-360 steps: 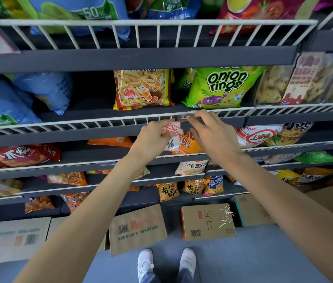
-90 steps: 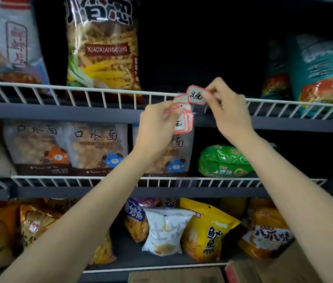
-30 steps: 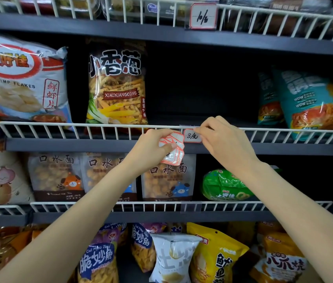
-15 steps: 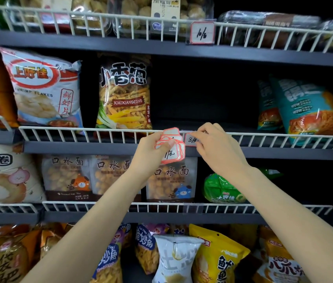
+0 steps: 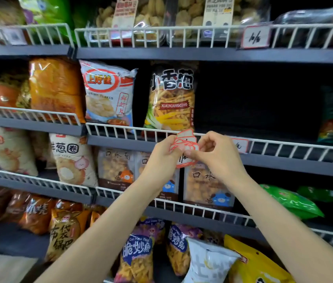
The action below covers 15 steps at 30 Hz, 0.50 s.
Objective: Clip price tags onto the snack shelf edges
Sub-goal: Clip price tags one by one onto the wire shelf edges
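Left hand [image 5: 162, 155] gripping fanned red-bordered paper price tags [image 5: 185, 144], writing partly hidden, right hand [image 5: 215, 155] pinching one tag, before white wire shelf rail [image 5: 120, 129]

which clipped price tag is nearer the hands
The price tag on the middle shelf rail, just right of the right hand; the other tag hangs on the top shelf rail.

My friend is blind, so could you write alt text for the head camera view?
Two hands meet before a snack shelf: the left hand holds a stack of red-edged price tags and the right hand pinches one tag from it. A clipped tag hangs on the wire rail to the right.
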Tool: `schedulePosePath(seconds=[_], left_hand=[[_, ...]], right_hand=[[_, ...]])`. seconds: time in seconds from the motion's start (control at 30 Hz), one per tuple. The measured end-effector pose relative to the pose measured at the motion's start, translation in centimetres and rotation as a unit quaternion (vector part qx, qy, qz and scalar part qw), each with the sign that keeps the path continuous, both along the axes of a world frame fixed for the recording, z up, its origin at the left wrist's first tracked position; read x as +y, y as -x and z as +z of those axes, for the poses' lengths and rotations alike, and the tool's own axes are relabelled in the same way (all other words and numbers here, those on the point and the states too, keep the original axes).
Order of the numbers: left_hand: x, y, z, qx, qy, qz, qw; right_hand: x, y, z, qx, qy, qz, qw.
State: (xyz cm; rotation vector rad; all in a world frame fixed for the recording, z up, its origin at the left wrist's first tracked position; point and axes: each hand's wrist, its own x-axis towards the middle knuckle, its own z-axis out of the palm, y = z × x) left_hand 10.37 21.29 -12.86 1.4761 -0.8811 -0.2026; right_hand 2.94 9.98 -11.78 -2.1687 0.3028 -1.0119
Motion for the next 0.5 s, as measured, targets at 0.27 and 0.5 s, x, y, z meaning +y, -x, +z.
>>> schedulePosePath(seconds=[0.27,0.5], left_hand=[[4.4,-3.7,1.2,-0.007,0.019,0.097,0.995],[7.9,-9.7,-0.5,-0.002,0.036,0.085,0.996]], right_hand=[[3.0,-5.4,0.9,-0.035,-0.001,0.101,0.994],[6.2,-10.6,-0.3,-0.021,0.035,0.092,0.995]])
